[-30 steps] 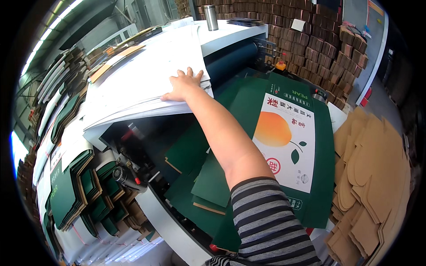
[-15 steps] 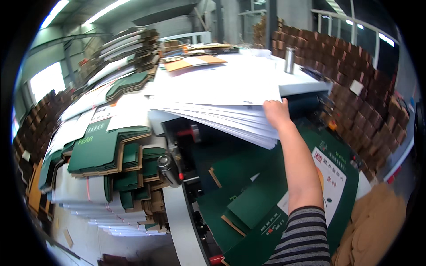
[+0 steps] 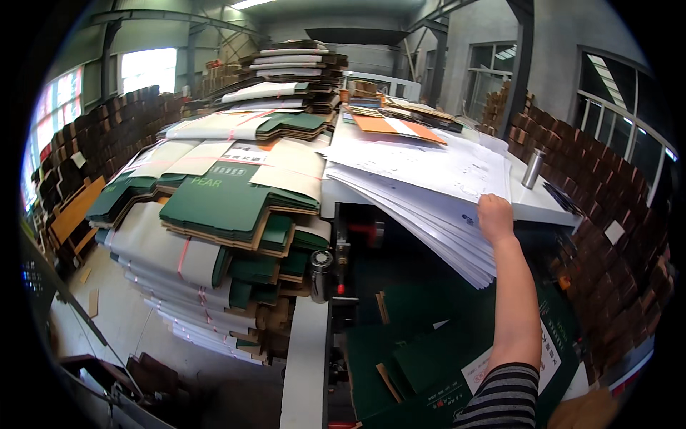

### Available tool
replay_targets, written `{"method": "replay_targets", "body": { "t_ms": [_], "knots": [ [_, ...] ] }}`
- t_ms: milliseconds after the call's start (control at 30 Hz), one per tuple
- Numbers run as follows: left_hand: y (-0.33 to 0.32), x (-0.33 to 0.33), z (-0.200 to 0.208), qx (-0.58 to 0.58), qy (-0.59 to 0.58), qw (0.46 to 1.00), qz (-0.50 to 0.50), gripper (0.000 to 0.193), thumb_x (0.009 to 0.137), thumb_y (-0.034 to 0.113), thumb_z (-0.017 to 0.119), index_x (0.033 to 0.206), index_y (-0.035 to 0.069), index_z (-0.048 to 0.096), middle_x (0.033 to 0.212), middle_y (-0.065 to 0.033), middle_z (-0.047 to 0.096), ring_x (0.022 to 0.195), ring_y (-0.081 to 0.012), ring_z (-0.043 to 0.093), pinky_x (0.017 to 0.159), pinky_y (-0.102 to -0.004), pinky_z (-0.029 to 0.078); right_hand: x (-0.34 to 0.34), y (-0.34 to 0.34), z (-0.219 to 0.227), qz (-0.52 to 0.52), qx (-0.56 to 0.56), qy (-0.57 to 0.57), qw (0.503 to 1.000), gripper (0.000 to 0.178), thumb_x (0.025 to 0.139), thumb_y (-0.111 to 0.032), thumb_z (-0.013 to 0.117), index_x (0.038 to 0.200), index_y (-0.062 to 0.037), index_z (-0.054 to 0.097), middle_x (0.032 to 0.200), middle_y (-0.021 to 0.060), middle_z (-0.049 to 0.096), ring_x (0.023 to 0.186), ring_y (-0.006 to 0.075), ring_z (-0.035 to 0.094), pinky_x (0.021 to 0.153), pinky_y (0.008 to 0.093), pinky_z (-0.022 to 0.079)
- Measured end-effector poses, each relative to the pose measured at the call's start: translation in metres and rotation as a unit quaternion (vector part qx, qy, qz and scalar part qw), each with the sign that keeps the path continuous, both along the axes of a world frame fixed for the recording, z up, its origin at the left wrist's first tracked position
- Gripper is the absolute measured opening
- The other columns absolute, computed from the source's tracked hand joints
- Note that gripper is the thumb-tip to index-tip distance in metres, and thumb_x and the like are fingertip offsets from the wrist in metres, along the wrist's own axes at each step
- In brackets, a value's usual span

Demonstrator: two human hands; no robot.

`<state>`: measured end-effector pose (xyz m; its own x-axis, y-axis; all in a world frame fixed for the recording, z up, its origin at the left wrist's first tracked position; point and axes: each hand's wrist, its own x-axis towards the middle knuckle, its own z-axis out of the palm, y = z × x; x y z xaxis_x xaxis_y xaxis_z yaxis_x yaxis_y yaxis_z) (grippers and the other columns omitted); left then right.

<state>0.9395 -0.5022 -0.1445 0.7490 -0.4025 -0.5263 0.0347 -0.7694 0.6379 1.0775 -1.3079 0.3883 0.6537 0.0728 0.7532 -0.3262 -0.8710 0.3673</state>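
Observation:
My right hand (image 3: pixel 496 218) is closed on the near right corner of a large white printed sheet (image 3: pixel 436 161). That sheet tops a fanned stack of white sheets (image 3: pixel 421 218), whose front edges hang over a white machine table. Small dark line drawings show on the top sheet. How many sheets are between my fingers is hidden. Below my forearm lie dark green printed cardboard blanks (image 3: pixel 421 357), some with white panels. My left hand is out of view.
Bundled green and white cardboard (image 3: pixel 221 196) is piled high at left, beside a dark metal flask (image 3: pixel 320 275). A silver flask (image 3: pixel 533 169) and an orange-and-white folder (image 3: pixel 396 129) rest on the tabletop. Brown cardboard stacks (image 3: pixel 607 200) line the right side.
The view has swung left, so the table and pile appear farther right. My right hand keeps its hold at the sheet's corner, and the stack's front edges still hang fanned.

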Motion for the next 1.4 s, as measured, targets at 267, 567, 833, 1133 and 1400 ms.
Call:
{"method": "replay_targets", "body": {
  "t_ms": [267, 567, 833, 1133, 1400],
  "knots": [
    [-0.02, -0.002, 0.091, 0.048, -0.012, 0.999, -0.019, 0.03, 0.088, 0.028, 0.057, 0.103, 0.004, 0.068, 0.101, -0.016, 0.068, 0.097, -0.0325, 0.063, 0.084, -0.0406, 0.048, 0.001, 0.018, 0.002, -0.011, 0.365, 0.013, 0.931, 0.02, 0.076, -0.022, 0.069, 0.075, -0.0022, 0.067, 0.076, 0.017, 0.065, 0.073, 0.0336, 0.063, 0.067, 0.0412, 0.048],
    [-0.031, -0.017, 0.14, 0.025, -0.037, 0.997, 0.065, 0.024, 0.084, 0.015, 0.059, 0.103, 0.004, 0.069, 0.095, -0.0211, 0.068, 0.09, -0.0359, 0.064, 0.08, -0.0414, 0.05, 0.008, 0.06, 0.044, 0.02, 0.088, -0.086, 0.992, 0.011, 0.089, -0.014, 0.054, 0.085, -0.005, 0.059, 0.086, 0.0134, 0.062, 0.079, 0.034, 0.061, 0.068, 0.0444, 0.048],
    [-0.035, 0.038, 0.19, -0.142, -0.119, 0.972, 0.144, 0.035, 0.081, 0.032, 0.071, 0.106, 0.007, 0.069, 0.098, -0.0104, 0.069, 0.091, -0.02, 0.066, 0.083, -0.0317, 0.052, -0.032, 0.238, 0.064, 0.194, 0.024, -0.053, 0.979, 0.012, 0.078, -0.001, 0.052, 0.089, -0.0052, 0.053, 0.084, 0.0134, 0.057, 0.079, 0.0339, 0.058, 0.064, 0.0448, 0.048],
    [-0.12, 0.039, 0.387, -0.669, 0.128, 0.726, 0.093, 0.059, 0.09, 0.035, 0.061, 0.132, -0.003, 0.046, 0.12, -0.016, 0.061, 0.108, -0.0216, 0.06, 0.093, -0.0339, 0.047, -0.157, 0.491, -0.068, 0.453, 0.026, 0.096, 0.886, 0.007, 0.072, -0.008, 0.055, 0.079, -0.0055, 0.054, 0.073, 0.0096, 0.054, 0.065, 0.0245, 0.057, 0.056, 0.0358, 0.048],
    [-0.027, -0.042, 0.335, -0.269, -0.421, 0.863, 0.076, 0.023, 0.086, 0.015, 0.06, 0.1, -0.002, 0.064, 0.091, -0.0184, 0.068, 0.078, -0.0243, 0.065, 0.069, -0.0373, 0.05, -0.302, 0.624, -0.115, 0.552, 0.151, 0.046, 0.818, 0.023, 0.077, -0.018, 0.07, 0.088, -0.0009, 0.059, 0.08, 0.0101, 0.062, 0.068, 0.0209, 0.062, 0.059, 0.0314, 0.05]
  ]
}}
